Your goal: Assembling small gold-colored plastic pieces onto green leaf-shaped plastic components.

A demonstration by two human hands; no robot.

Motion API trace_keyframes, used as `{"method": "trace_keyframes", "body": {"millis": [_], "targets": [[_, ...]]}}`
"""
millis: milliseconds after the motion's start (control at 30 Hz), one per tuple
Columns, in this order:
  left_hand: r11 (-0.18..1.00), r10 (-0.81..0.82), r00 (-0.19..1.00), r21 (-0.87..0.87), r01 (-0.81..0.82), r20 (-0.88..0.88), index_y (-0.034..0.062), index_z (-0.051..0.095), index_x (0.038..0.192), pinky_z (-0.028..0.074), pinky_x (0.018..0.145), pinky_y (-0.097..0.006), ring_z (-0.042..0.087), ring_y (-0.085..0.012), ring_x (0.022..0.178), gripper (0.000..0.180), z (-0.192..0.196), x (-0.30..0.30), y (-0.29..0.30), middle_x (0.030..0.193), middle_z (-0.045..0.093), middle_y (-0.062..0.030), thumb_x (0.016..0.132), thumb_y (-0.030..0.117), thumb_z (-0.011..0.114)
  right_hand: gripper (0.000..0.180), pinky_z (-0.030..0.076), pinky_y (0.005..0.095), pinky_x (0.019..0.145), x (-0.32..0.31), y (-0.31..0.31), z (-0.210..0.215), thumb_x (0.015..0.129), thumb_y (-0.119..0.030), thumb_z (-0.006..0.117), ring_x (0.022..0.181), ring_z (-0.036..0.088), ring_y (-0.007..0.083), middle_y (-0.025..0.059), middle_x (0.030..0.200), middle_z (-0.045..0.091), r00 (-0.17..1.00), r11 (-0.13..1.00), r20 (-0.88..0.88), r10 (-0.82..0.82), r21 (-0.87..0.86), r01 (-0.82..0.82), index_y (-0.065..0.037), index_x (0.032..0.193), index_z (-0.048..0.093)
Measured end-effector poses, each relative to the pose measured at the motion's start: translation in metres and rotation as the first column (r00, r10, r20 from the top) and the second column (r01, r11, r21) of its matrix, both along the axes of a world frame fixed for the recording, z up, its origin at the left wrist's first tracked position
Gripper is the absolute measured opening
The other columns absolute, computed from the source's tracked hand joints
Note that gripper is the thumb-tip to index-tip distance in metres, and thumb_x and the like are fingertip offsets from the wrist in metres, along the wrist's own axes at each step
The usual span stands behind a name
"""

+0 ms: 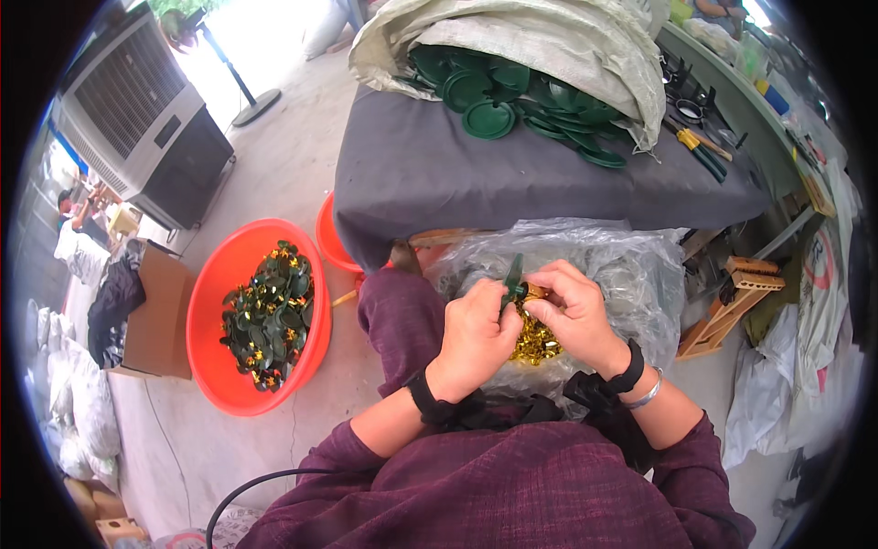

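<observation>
Head view, from the left: a cardboard box (160, 316) stands on the floor, then an orange-red tub (203, 361) holding dark green pieces with gold bits (270, 320), set apart from the table's near left corner. On the table (430, 174), green discs (489, 119) spill from a white sack (521, 23) at the far edge.

Off the table's near edge, about midway along it, the left hand (480, 329) is closed in a pinch, thumb and forefinger on a dark green piece (515, 273). Just beside it, the right hand (578, 316) has its fingertips closed on a gold piece (538, 292), which meets the green one or nearly so; the fingers hide the contact. Below lies a gold heap (533, 346). Farther right, pliers (700, 156) rest near the table's right edge.

For this apparent fitting together, the left pinch should hold the green piece steady and low, while the right guides the gold straight in, pressing gently so the thin foil-like material does not crumple.

The green piece shows nearly edge-on; its long axis runs away from the person, its free end pointing toward the table's near edge and leaning slightly right.
</observation>
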State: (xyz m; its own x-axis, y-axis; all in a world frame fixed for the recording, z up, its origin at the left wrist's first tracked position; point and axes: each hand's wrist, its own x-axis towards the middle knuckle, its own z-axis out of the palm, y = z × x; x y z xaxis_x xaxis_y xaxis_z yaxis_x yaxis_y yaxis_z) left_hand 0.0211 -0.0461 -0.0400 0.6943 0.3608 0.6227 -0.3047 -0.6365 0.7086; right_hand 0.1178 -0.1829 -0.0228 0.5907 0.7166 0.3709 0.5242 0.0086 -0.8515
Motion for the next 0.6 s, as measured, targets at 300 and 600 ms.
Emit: {"method": "trace_keyframes", "body": {"millis": [300, 600], "targets": [[0.95, -0.075, 0.997, 0.302, 0.082, -0.036, -0.0026, 0.055, 0.09, 0.046, 0.05, -0.039, 0.058, -0.0323, 0.061, 0.024, 0.009, 0.0, 0.001, 0.073, 0.053, -0.0142, 0.067, -0.006, 0.059, 0.02, 0.048, 0.0318, 0.06, 0.003, 0.0, 0.01, 0.076, 0.001, 0.068, 0.075, 0.061, 0.0198, 0.0088, 0.083, 0.057, 0.989, 0.984, 0.149, -0.011, -0.177, 0.037, 0.005, 0.093, 0.059], [0.908, -0.174, 0.976, 0.362, 0.21, -0.13, -0.0003, 0.055, 0.086, 0.046, 0.051, -0.042, 0.055, -0.0324, 0.058, 0.02, -0.001, -0.02, 0.038, 0.069, 0.05, -0.013, 0.067, 0.0, 0.061, 0.021, 0.054, 0.0274, 0.059, 0.006, 0.008, -0.012, 0.089, -0.016, 0.064, 0.071, 0.064, 0.0152, 0.0076, 0.08, 0.063, 0.54, 0.969, -0.83, 0.139, 0.0, -0.248, 0.004, 0.094, 0.062]]}}
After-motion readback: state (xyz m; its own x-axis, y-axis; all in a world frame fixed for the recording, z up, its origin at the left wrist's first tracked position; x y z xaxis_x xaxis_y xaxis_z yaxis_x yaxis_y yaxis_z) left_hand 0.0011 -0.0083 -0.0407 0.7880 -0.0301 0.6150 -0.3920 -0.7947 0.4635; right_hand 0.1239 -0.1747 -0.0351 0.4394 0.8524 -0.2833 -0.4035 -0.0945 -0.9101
